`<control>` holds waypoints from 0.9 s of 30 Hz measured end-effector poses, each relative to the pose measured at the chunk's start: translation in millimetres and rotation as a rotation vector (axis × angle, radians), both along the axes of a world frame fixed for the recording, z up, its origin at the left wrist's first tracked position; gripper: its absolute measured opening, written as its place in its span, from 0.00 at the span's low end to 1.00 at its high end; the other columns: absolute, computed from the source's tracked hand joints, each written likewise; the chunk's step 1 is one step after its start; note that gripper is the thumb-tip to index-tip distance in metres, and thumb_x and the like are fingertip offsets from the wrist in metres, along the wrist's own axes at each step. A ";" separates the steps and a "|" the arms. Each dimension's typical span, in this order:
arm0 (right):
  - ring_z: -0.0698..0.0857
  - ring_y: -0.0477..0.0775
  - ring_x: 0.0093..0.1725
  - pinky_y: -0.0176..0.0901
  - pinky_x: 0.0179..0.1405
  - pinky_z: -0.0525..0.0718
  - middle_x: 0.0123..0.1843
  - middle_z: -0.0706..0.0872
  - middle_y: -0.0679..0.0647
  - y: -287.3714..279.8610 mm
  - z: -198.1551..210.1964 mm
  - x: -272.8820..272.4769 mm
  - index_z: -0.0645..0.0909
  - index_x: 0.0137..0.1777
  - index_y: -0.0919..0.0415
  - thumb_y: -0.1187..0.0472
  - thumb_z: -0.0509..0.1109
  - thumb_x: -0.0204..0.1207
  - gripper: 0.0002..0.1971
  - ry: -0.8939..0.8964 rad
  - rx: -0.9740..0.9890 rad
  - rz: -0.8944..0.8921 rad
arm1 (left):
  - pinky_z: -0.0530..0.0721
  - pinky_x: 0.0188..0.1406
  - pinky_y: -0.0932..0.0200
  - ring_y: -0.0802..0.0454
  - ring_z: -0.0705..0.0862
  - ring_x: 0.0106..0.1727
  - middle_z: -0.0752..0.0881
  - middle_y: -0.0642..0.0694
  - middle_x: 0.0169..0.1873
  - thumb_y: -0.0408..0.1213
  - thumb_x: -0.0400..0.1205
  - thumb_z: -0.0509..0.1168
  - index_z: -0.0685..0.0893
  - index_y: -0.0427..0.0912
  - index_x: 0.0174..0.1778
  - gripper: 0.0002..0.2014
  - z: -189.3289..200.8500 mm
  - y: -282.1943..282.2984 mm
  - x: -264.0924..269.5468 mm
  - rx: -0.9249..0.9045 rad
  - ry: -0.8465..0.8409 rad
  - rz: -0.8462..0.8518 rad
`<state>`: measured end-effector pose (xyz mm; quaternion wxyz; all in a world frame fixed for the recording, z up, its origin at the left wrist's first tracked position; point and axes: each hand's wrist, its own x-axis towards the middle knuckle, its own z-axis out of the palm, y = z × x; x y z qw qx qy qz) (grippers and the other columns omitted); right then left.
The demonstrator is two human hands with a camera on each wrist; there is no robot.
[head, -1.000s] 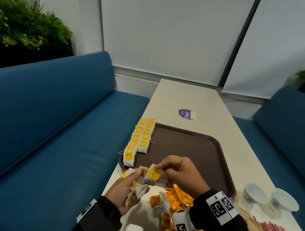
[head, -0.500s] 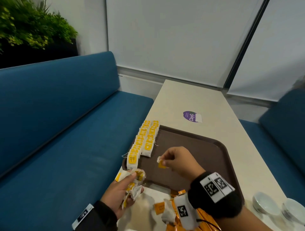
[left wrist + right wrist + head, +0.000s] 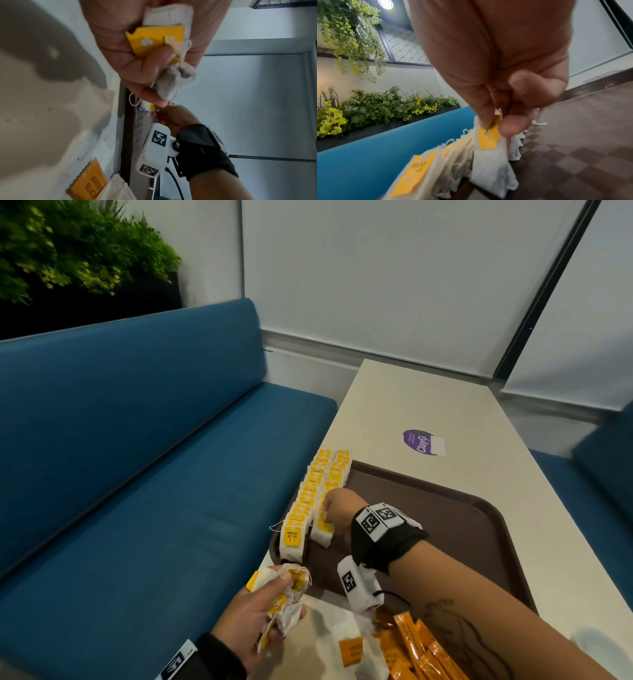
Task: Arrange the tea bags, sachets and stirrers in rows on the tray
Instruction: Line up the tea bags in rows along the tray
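Note:
A brown tray (image 3: 445, 515) lies on the pale table, with two rows of yellow-tagged tea bags (image 3: 313, 491) standing along its left edge. My right hand (image 3: 334, 506) pinches the yellow tag of one tea bag (image 3: 489, 159) between thumb and forefinger at the near end of the second row; the bag touches the tray. My left hand (image 3: 263, 611) hovers off the tray's near left corner and grips a bunch of tea bags (image 3: 171, 54). Orange sachets (image 3: 414, 648) lie in a pile on the table near me.
Blue benches (image 3: 137, 474) run along both sides of the narrow table (image 3: 428, 405). A purple sticker (image 3: 423, 441) sits beyond the tray. A loose tea bag with an orange tag (image 3: 352, 652) lies among the sachets. Plants (image 3: 68, 244) stand behind the left bench.
My right hand took a tea bag from my left hand's bunch, carried it forward and left over the tray, and lowered it to the near end of the second row. The left hand stayed put.

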<state>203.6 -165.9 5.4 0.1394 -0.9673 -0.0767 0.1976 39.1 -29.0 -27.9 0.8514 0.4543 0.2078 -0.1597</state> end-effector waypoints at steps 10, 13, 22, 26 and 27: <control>0.87 0.52 0.46 0.38 0.36 0.82 0.56 0.83 0.55 -18.0 27.5 -12.4 0.82 0.58 0.63 0.68 0.74 0.73 0.13 -0.108 0.265 -0.099 | 0.86 0.40 0.52 0.46 0.88 0.32 0.90 0.37 0.41 0.35 0.79 0.66 0.85 0.36 0.55 0.11 -5.3 1.0 -2.0 0.013 -0.025 -0.008; 0.81 0.47 0.42 0.34 0.35 0.76 0.45 0.83 0.50 -38.0 54.2 -43.7 0.84 0.50 0.58 0.68 0.75 0.70 0.11 -0.114 0.246 0.074 | 0.83 0.40 0.54 0.48 0.87 0.31 0.91 0.40 0.38 0.35 0.80 0.65 0.85 0.38 0.51 0.08 -1.6 -2.3 -2.4 -0.002 -0.019 -0.017; 0.79 0.50 0.44 0.43 0.46 0.79 0.48 0.83 0.49 -66.7 53.7 -139.4 0.86 0.59 0.53 0.73 0.59 0.76 0.21 0.171 -0.183 0.528 | 0.70 0.15 0.70 0.48 0.89 0.29 0.90 0.40 0.35 0.38 0.80 0.65 0.86 0.37 0.49 0.09 0.7 -22.0 -13.1 0.082 -0.003 -0.136; 0.80 0.52 0.54 0.45 0.49 0.79 0.57 0.82 0.50 -67.7 39.1 -145.8 0.85 0.60 0.52 0.71 0.64 0.77 0.19 0.124 -0.256 0.561 | 0.70 0.12 0.71 0.48 0.88 0.29 0.88 0.37 0.34 0.38 0.80 0.65 0.85 0.34 0.50 0.11 2.3 -26.5 -17.5 0.078 0.005 -0.176; 0.81 0.53 0.55 0.46 0.51 0.80 0.58 0.82 0.51 -68.3 36.5 -146.6 0.86 0.59 0.53 0.69 0.67 0.76 0.16 0.118 -0.258 0.564 | 0.69 0.11 0.72 0.48 0.88 0.29 0.88 0.37 0.33 0.38 0.80 0.65 0.85 0.34 0.50 0.11 3.3 -26.5 -17.9 0.080 0.006 -0.180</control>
